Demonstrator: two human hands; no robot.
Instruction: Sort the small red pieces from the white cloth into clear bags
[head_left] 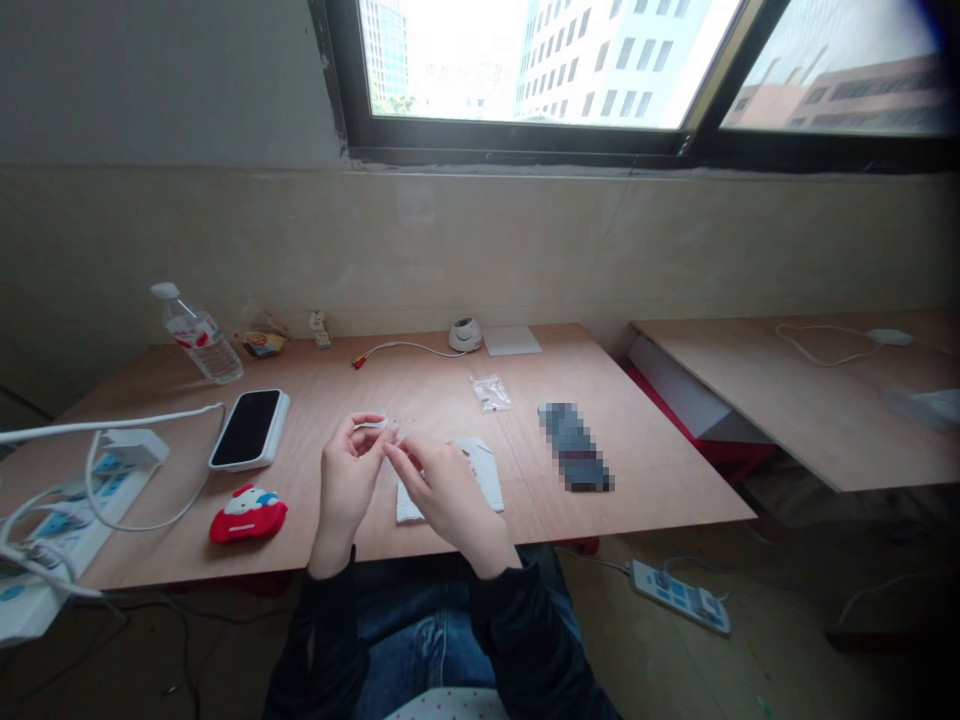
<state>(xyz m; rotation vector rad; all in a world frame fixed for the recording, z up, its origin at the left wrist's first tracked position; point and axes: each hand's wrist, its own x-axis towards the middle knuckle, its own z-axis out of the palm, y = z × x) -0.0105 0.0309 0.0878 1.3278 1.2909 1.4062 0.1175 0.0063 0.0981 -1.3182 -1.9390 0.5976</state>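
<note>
Pale plywood, smooth and faintly grained, forms the bench (420, 385), and both bare hands work low over it, close to its front edge. The left hand (346, 490) curls its fingers upward and pinches a small white piece (371, 425), too small to name, between thumb and fingertips. The right hand (442, 490) has its thumb and fingertips pressed together just beside that piece; whether they grip it too, I cannot tell. Beneath the right hand lies a folded white sheet (486, 475), paper or cloth. Left of the hands sit a phone in a glossy white case (249, 430) and a soft red Hello Kitty pouch (247, 515), with a white power strip (75, 530) near the bench's left edge. To the right, a small clear plastic bag (491, 393) and a pixelated oblong (574, 447) lie apart, with open plywood around them. Farther back stand a clear plastic water bottle (196, 333) and a round white device (465, 334).
</note>
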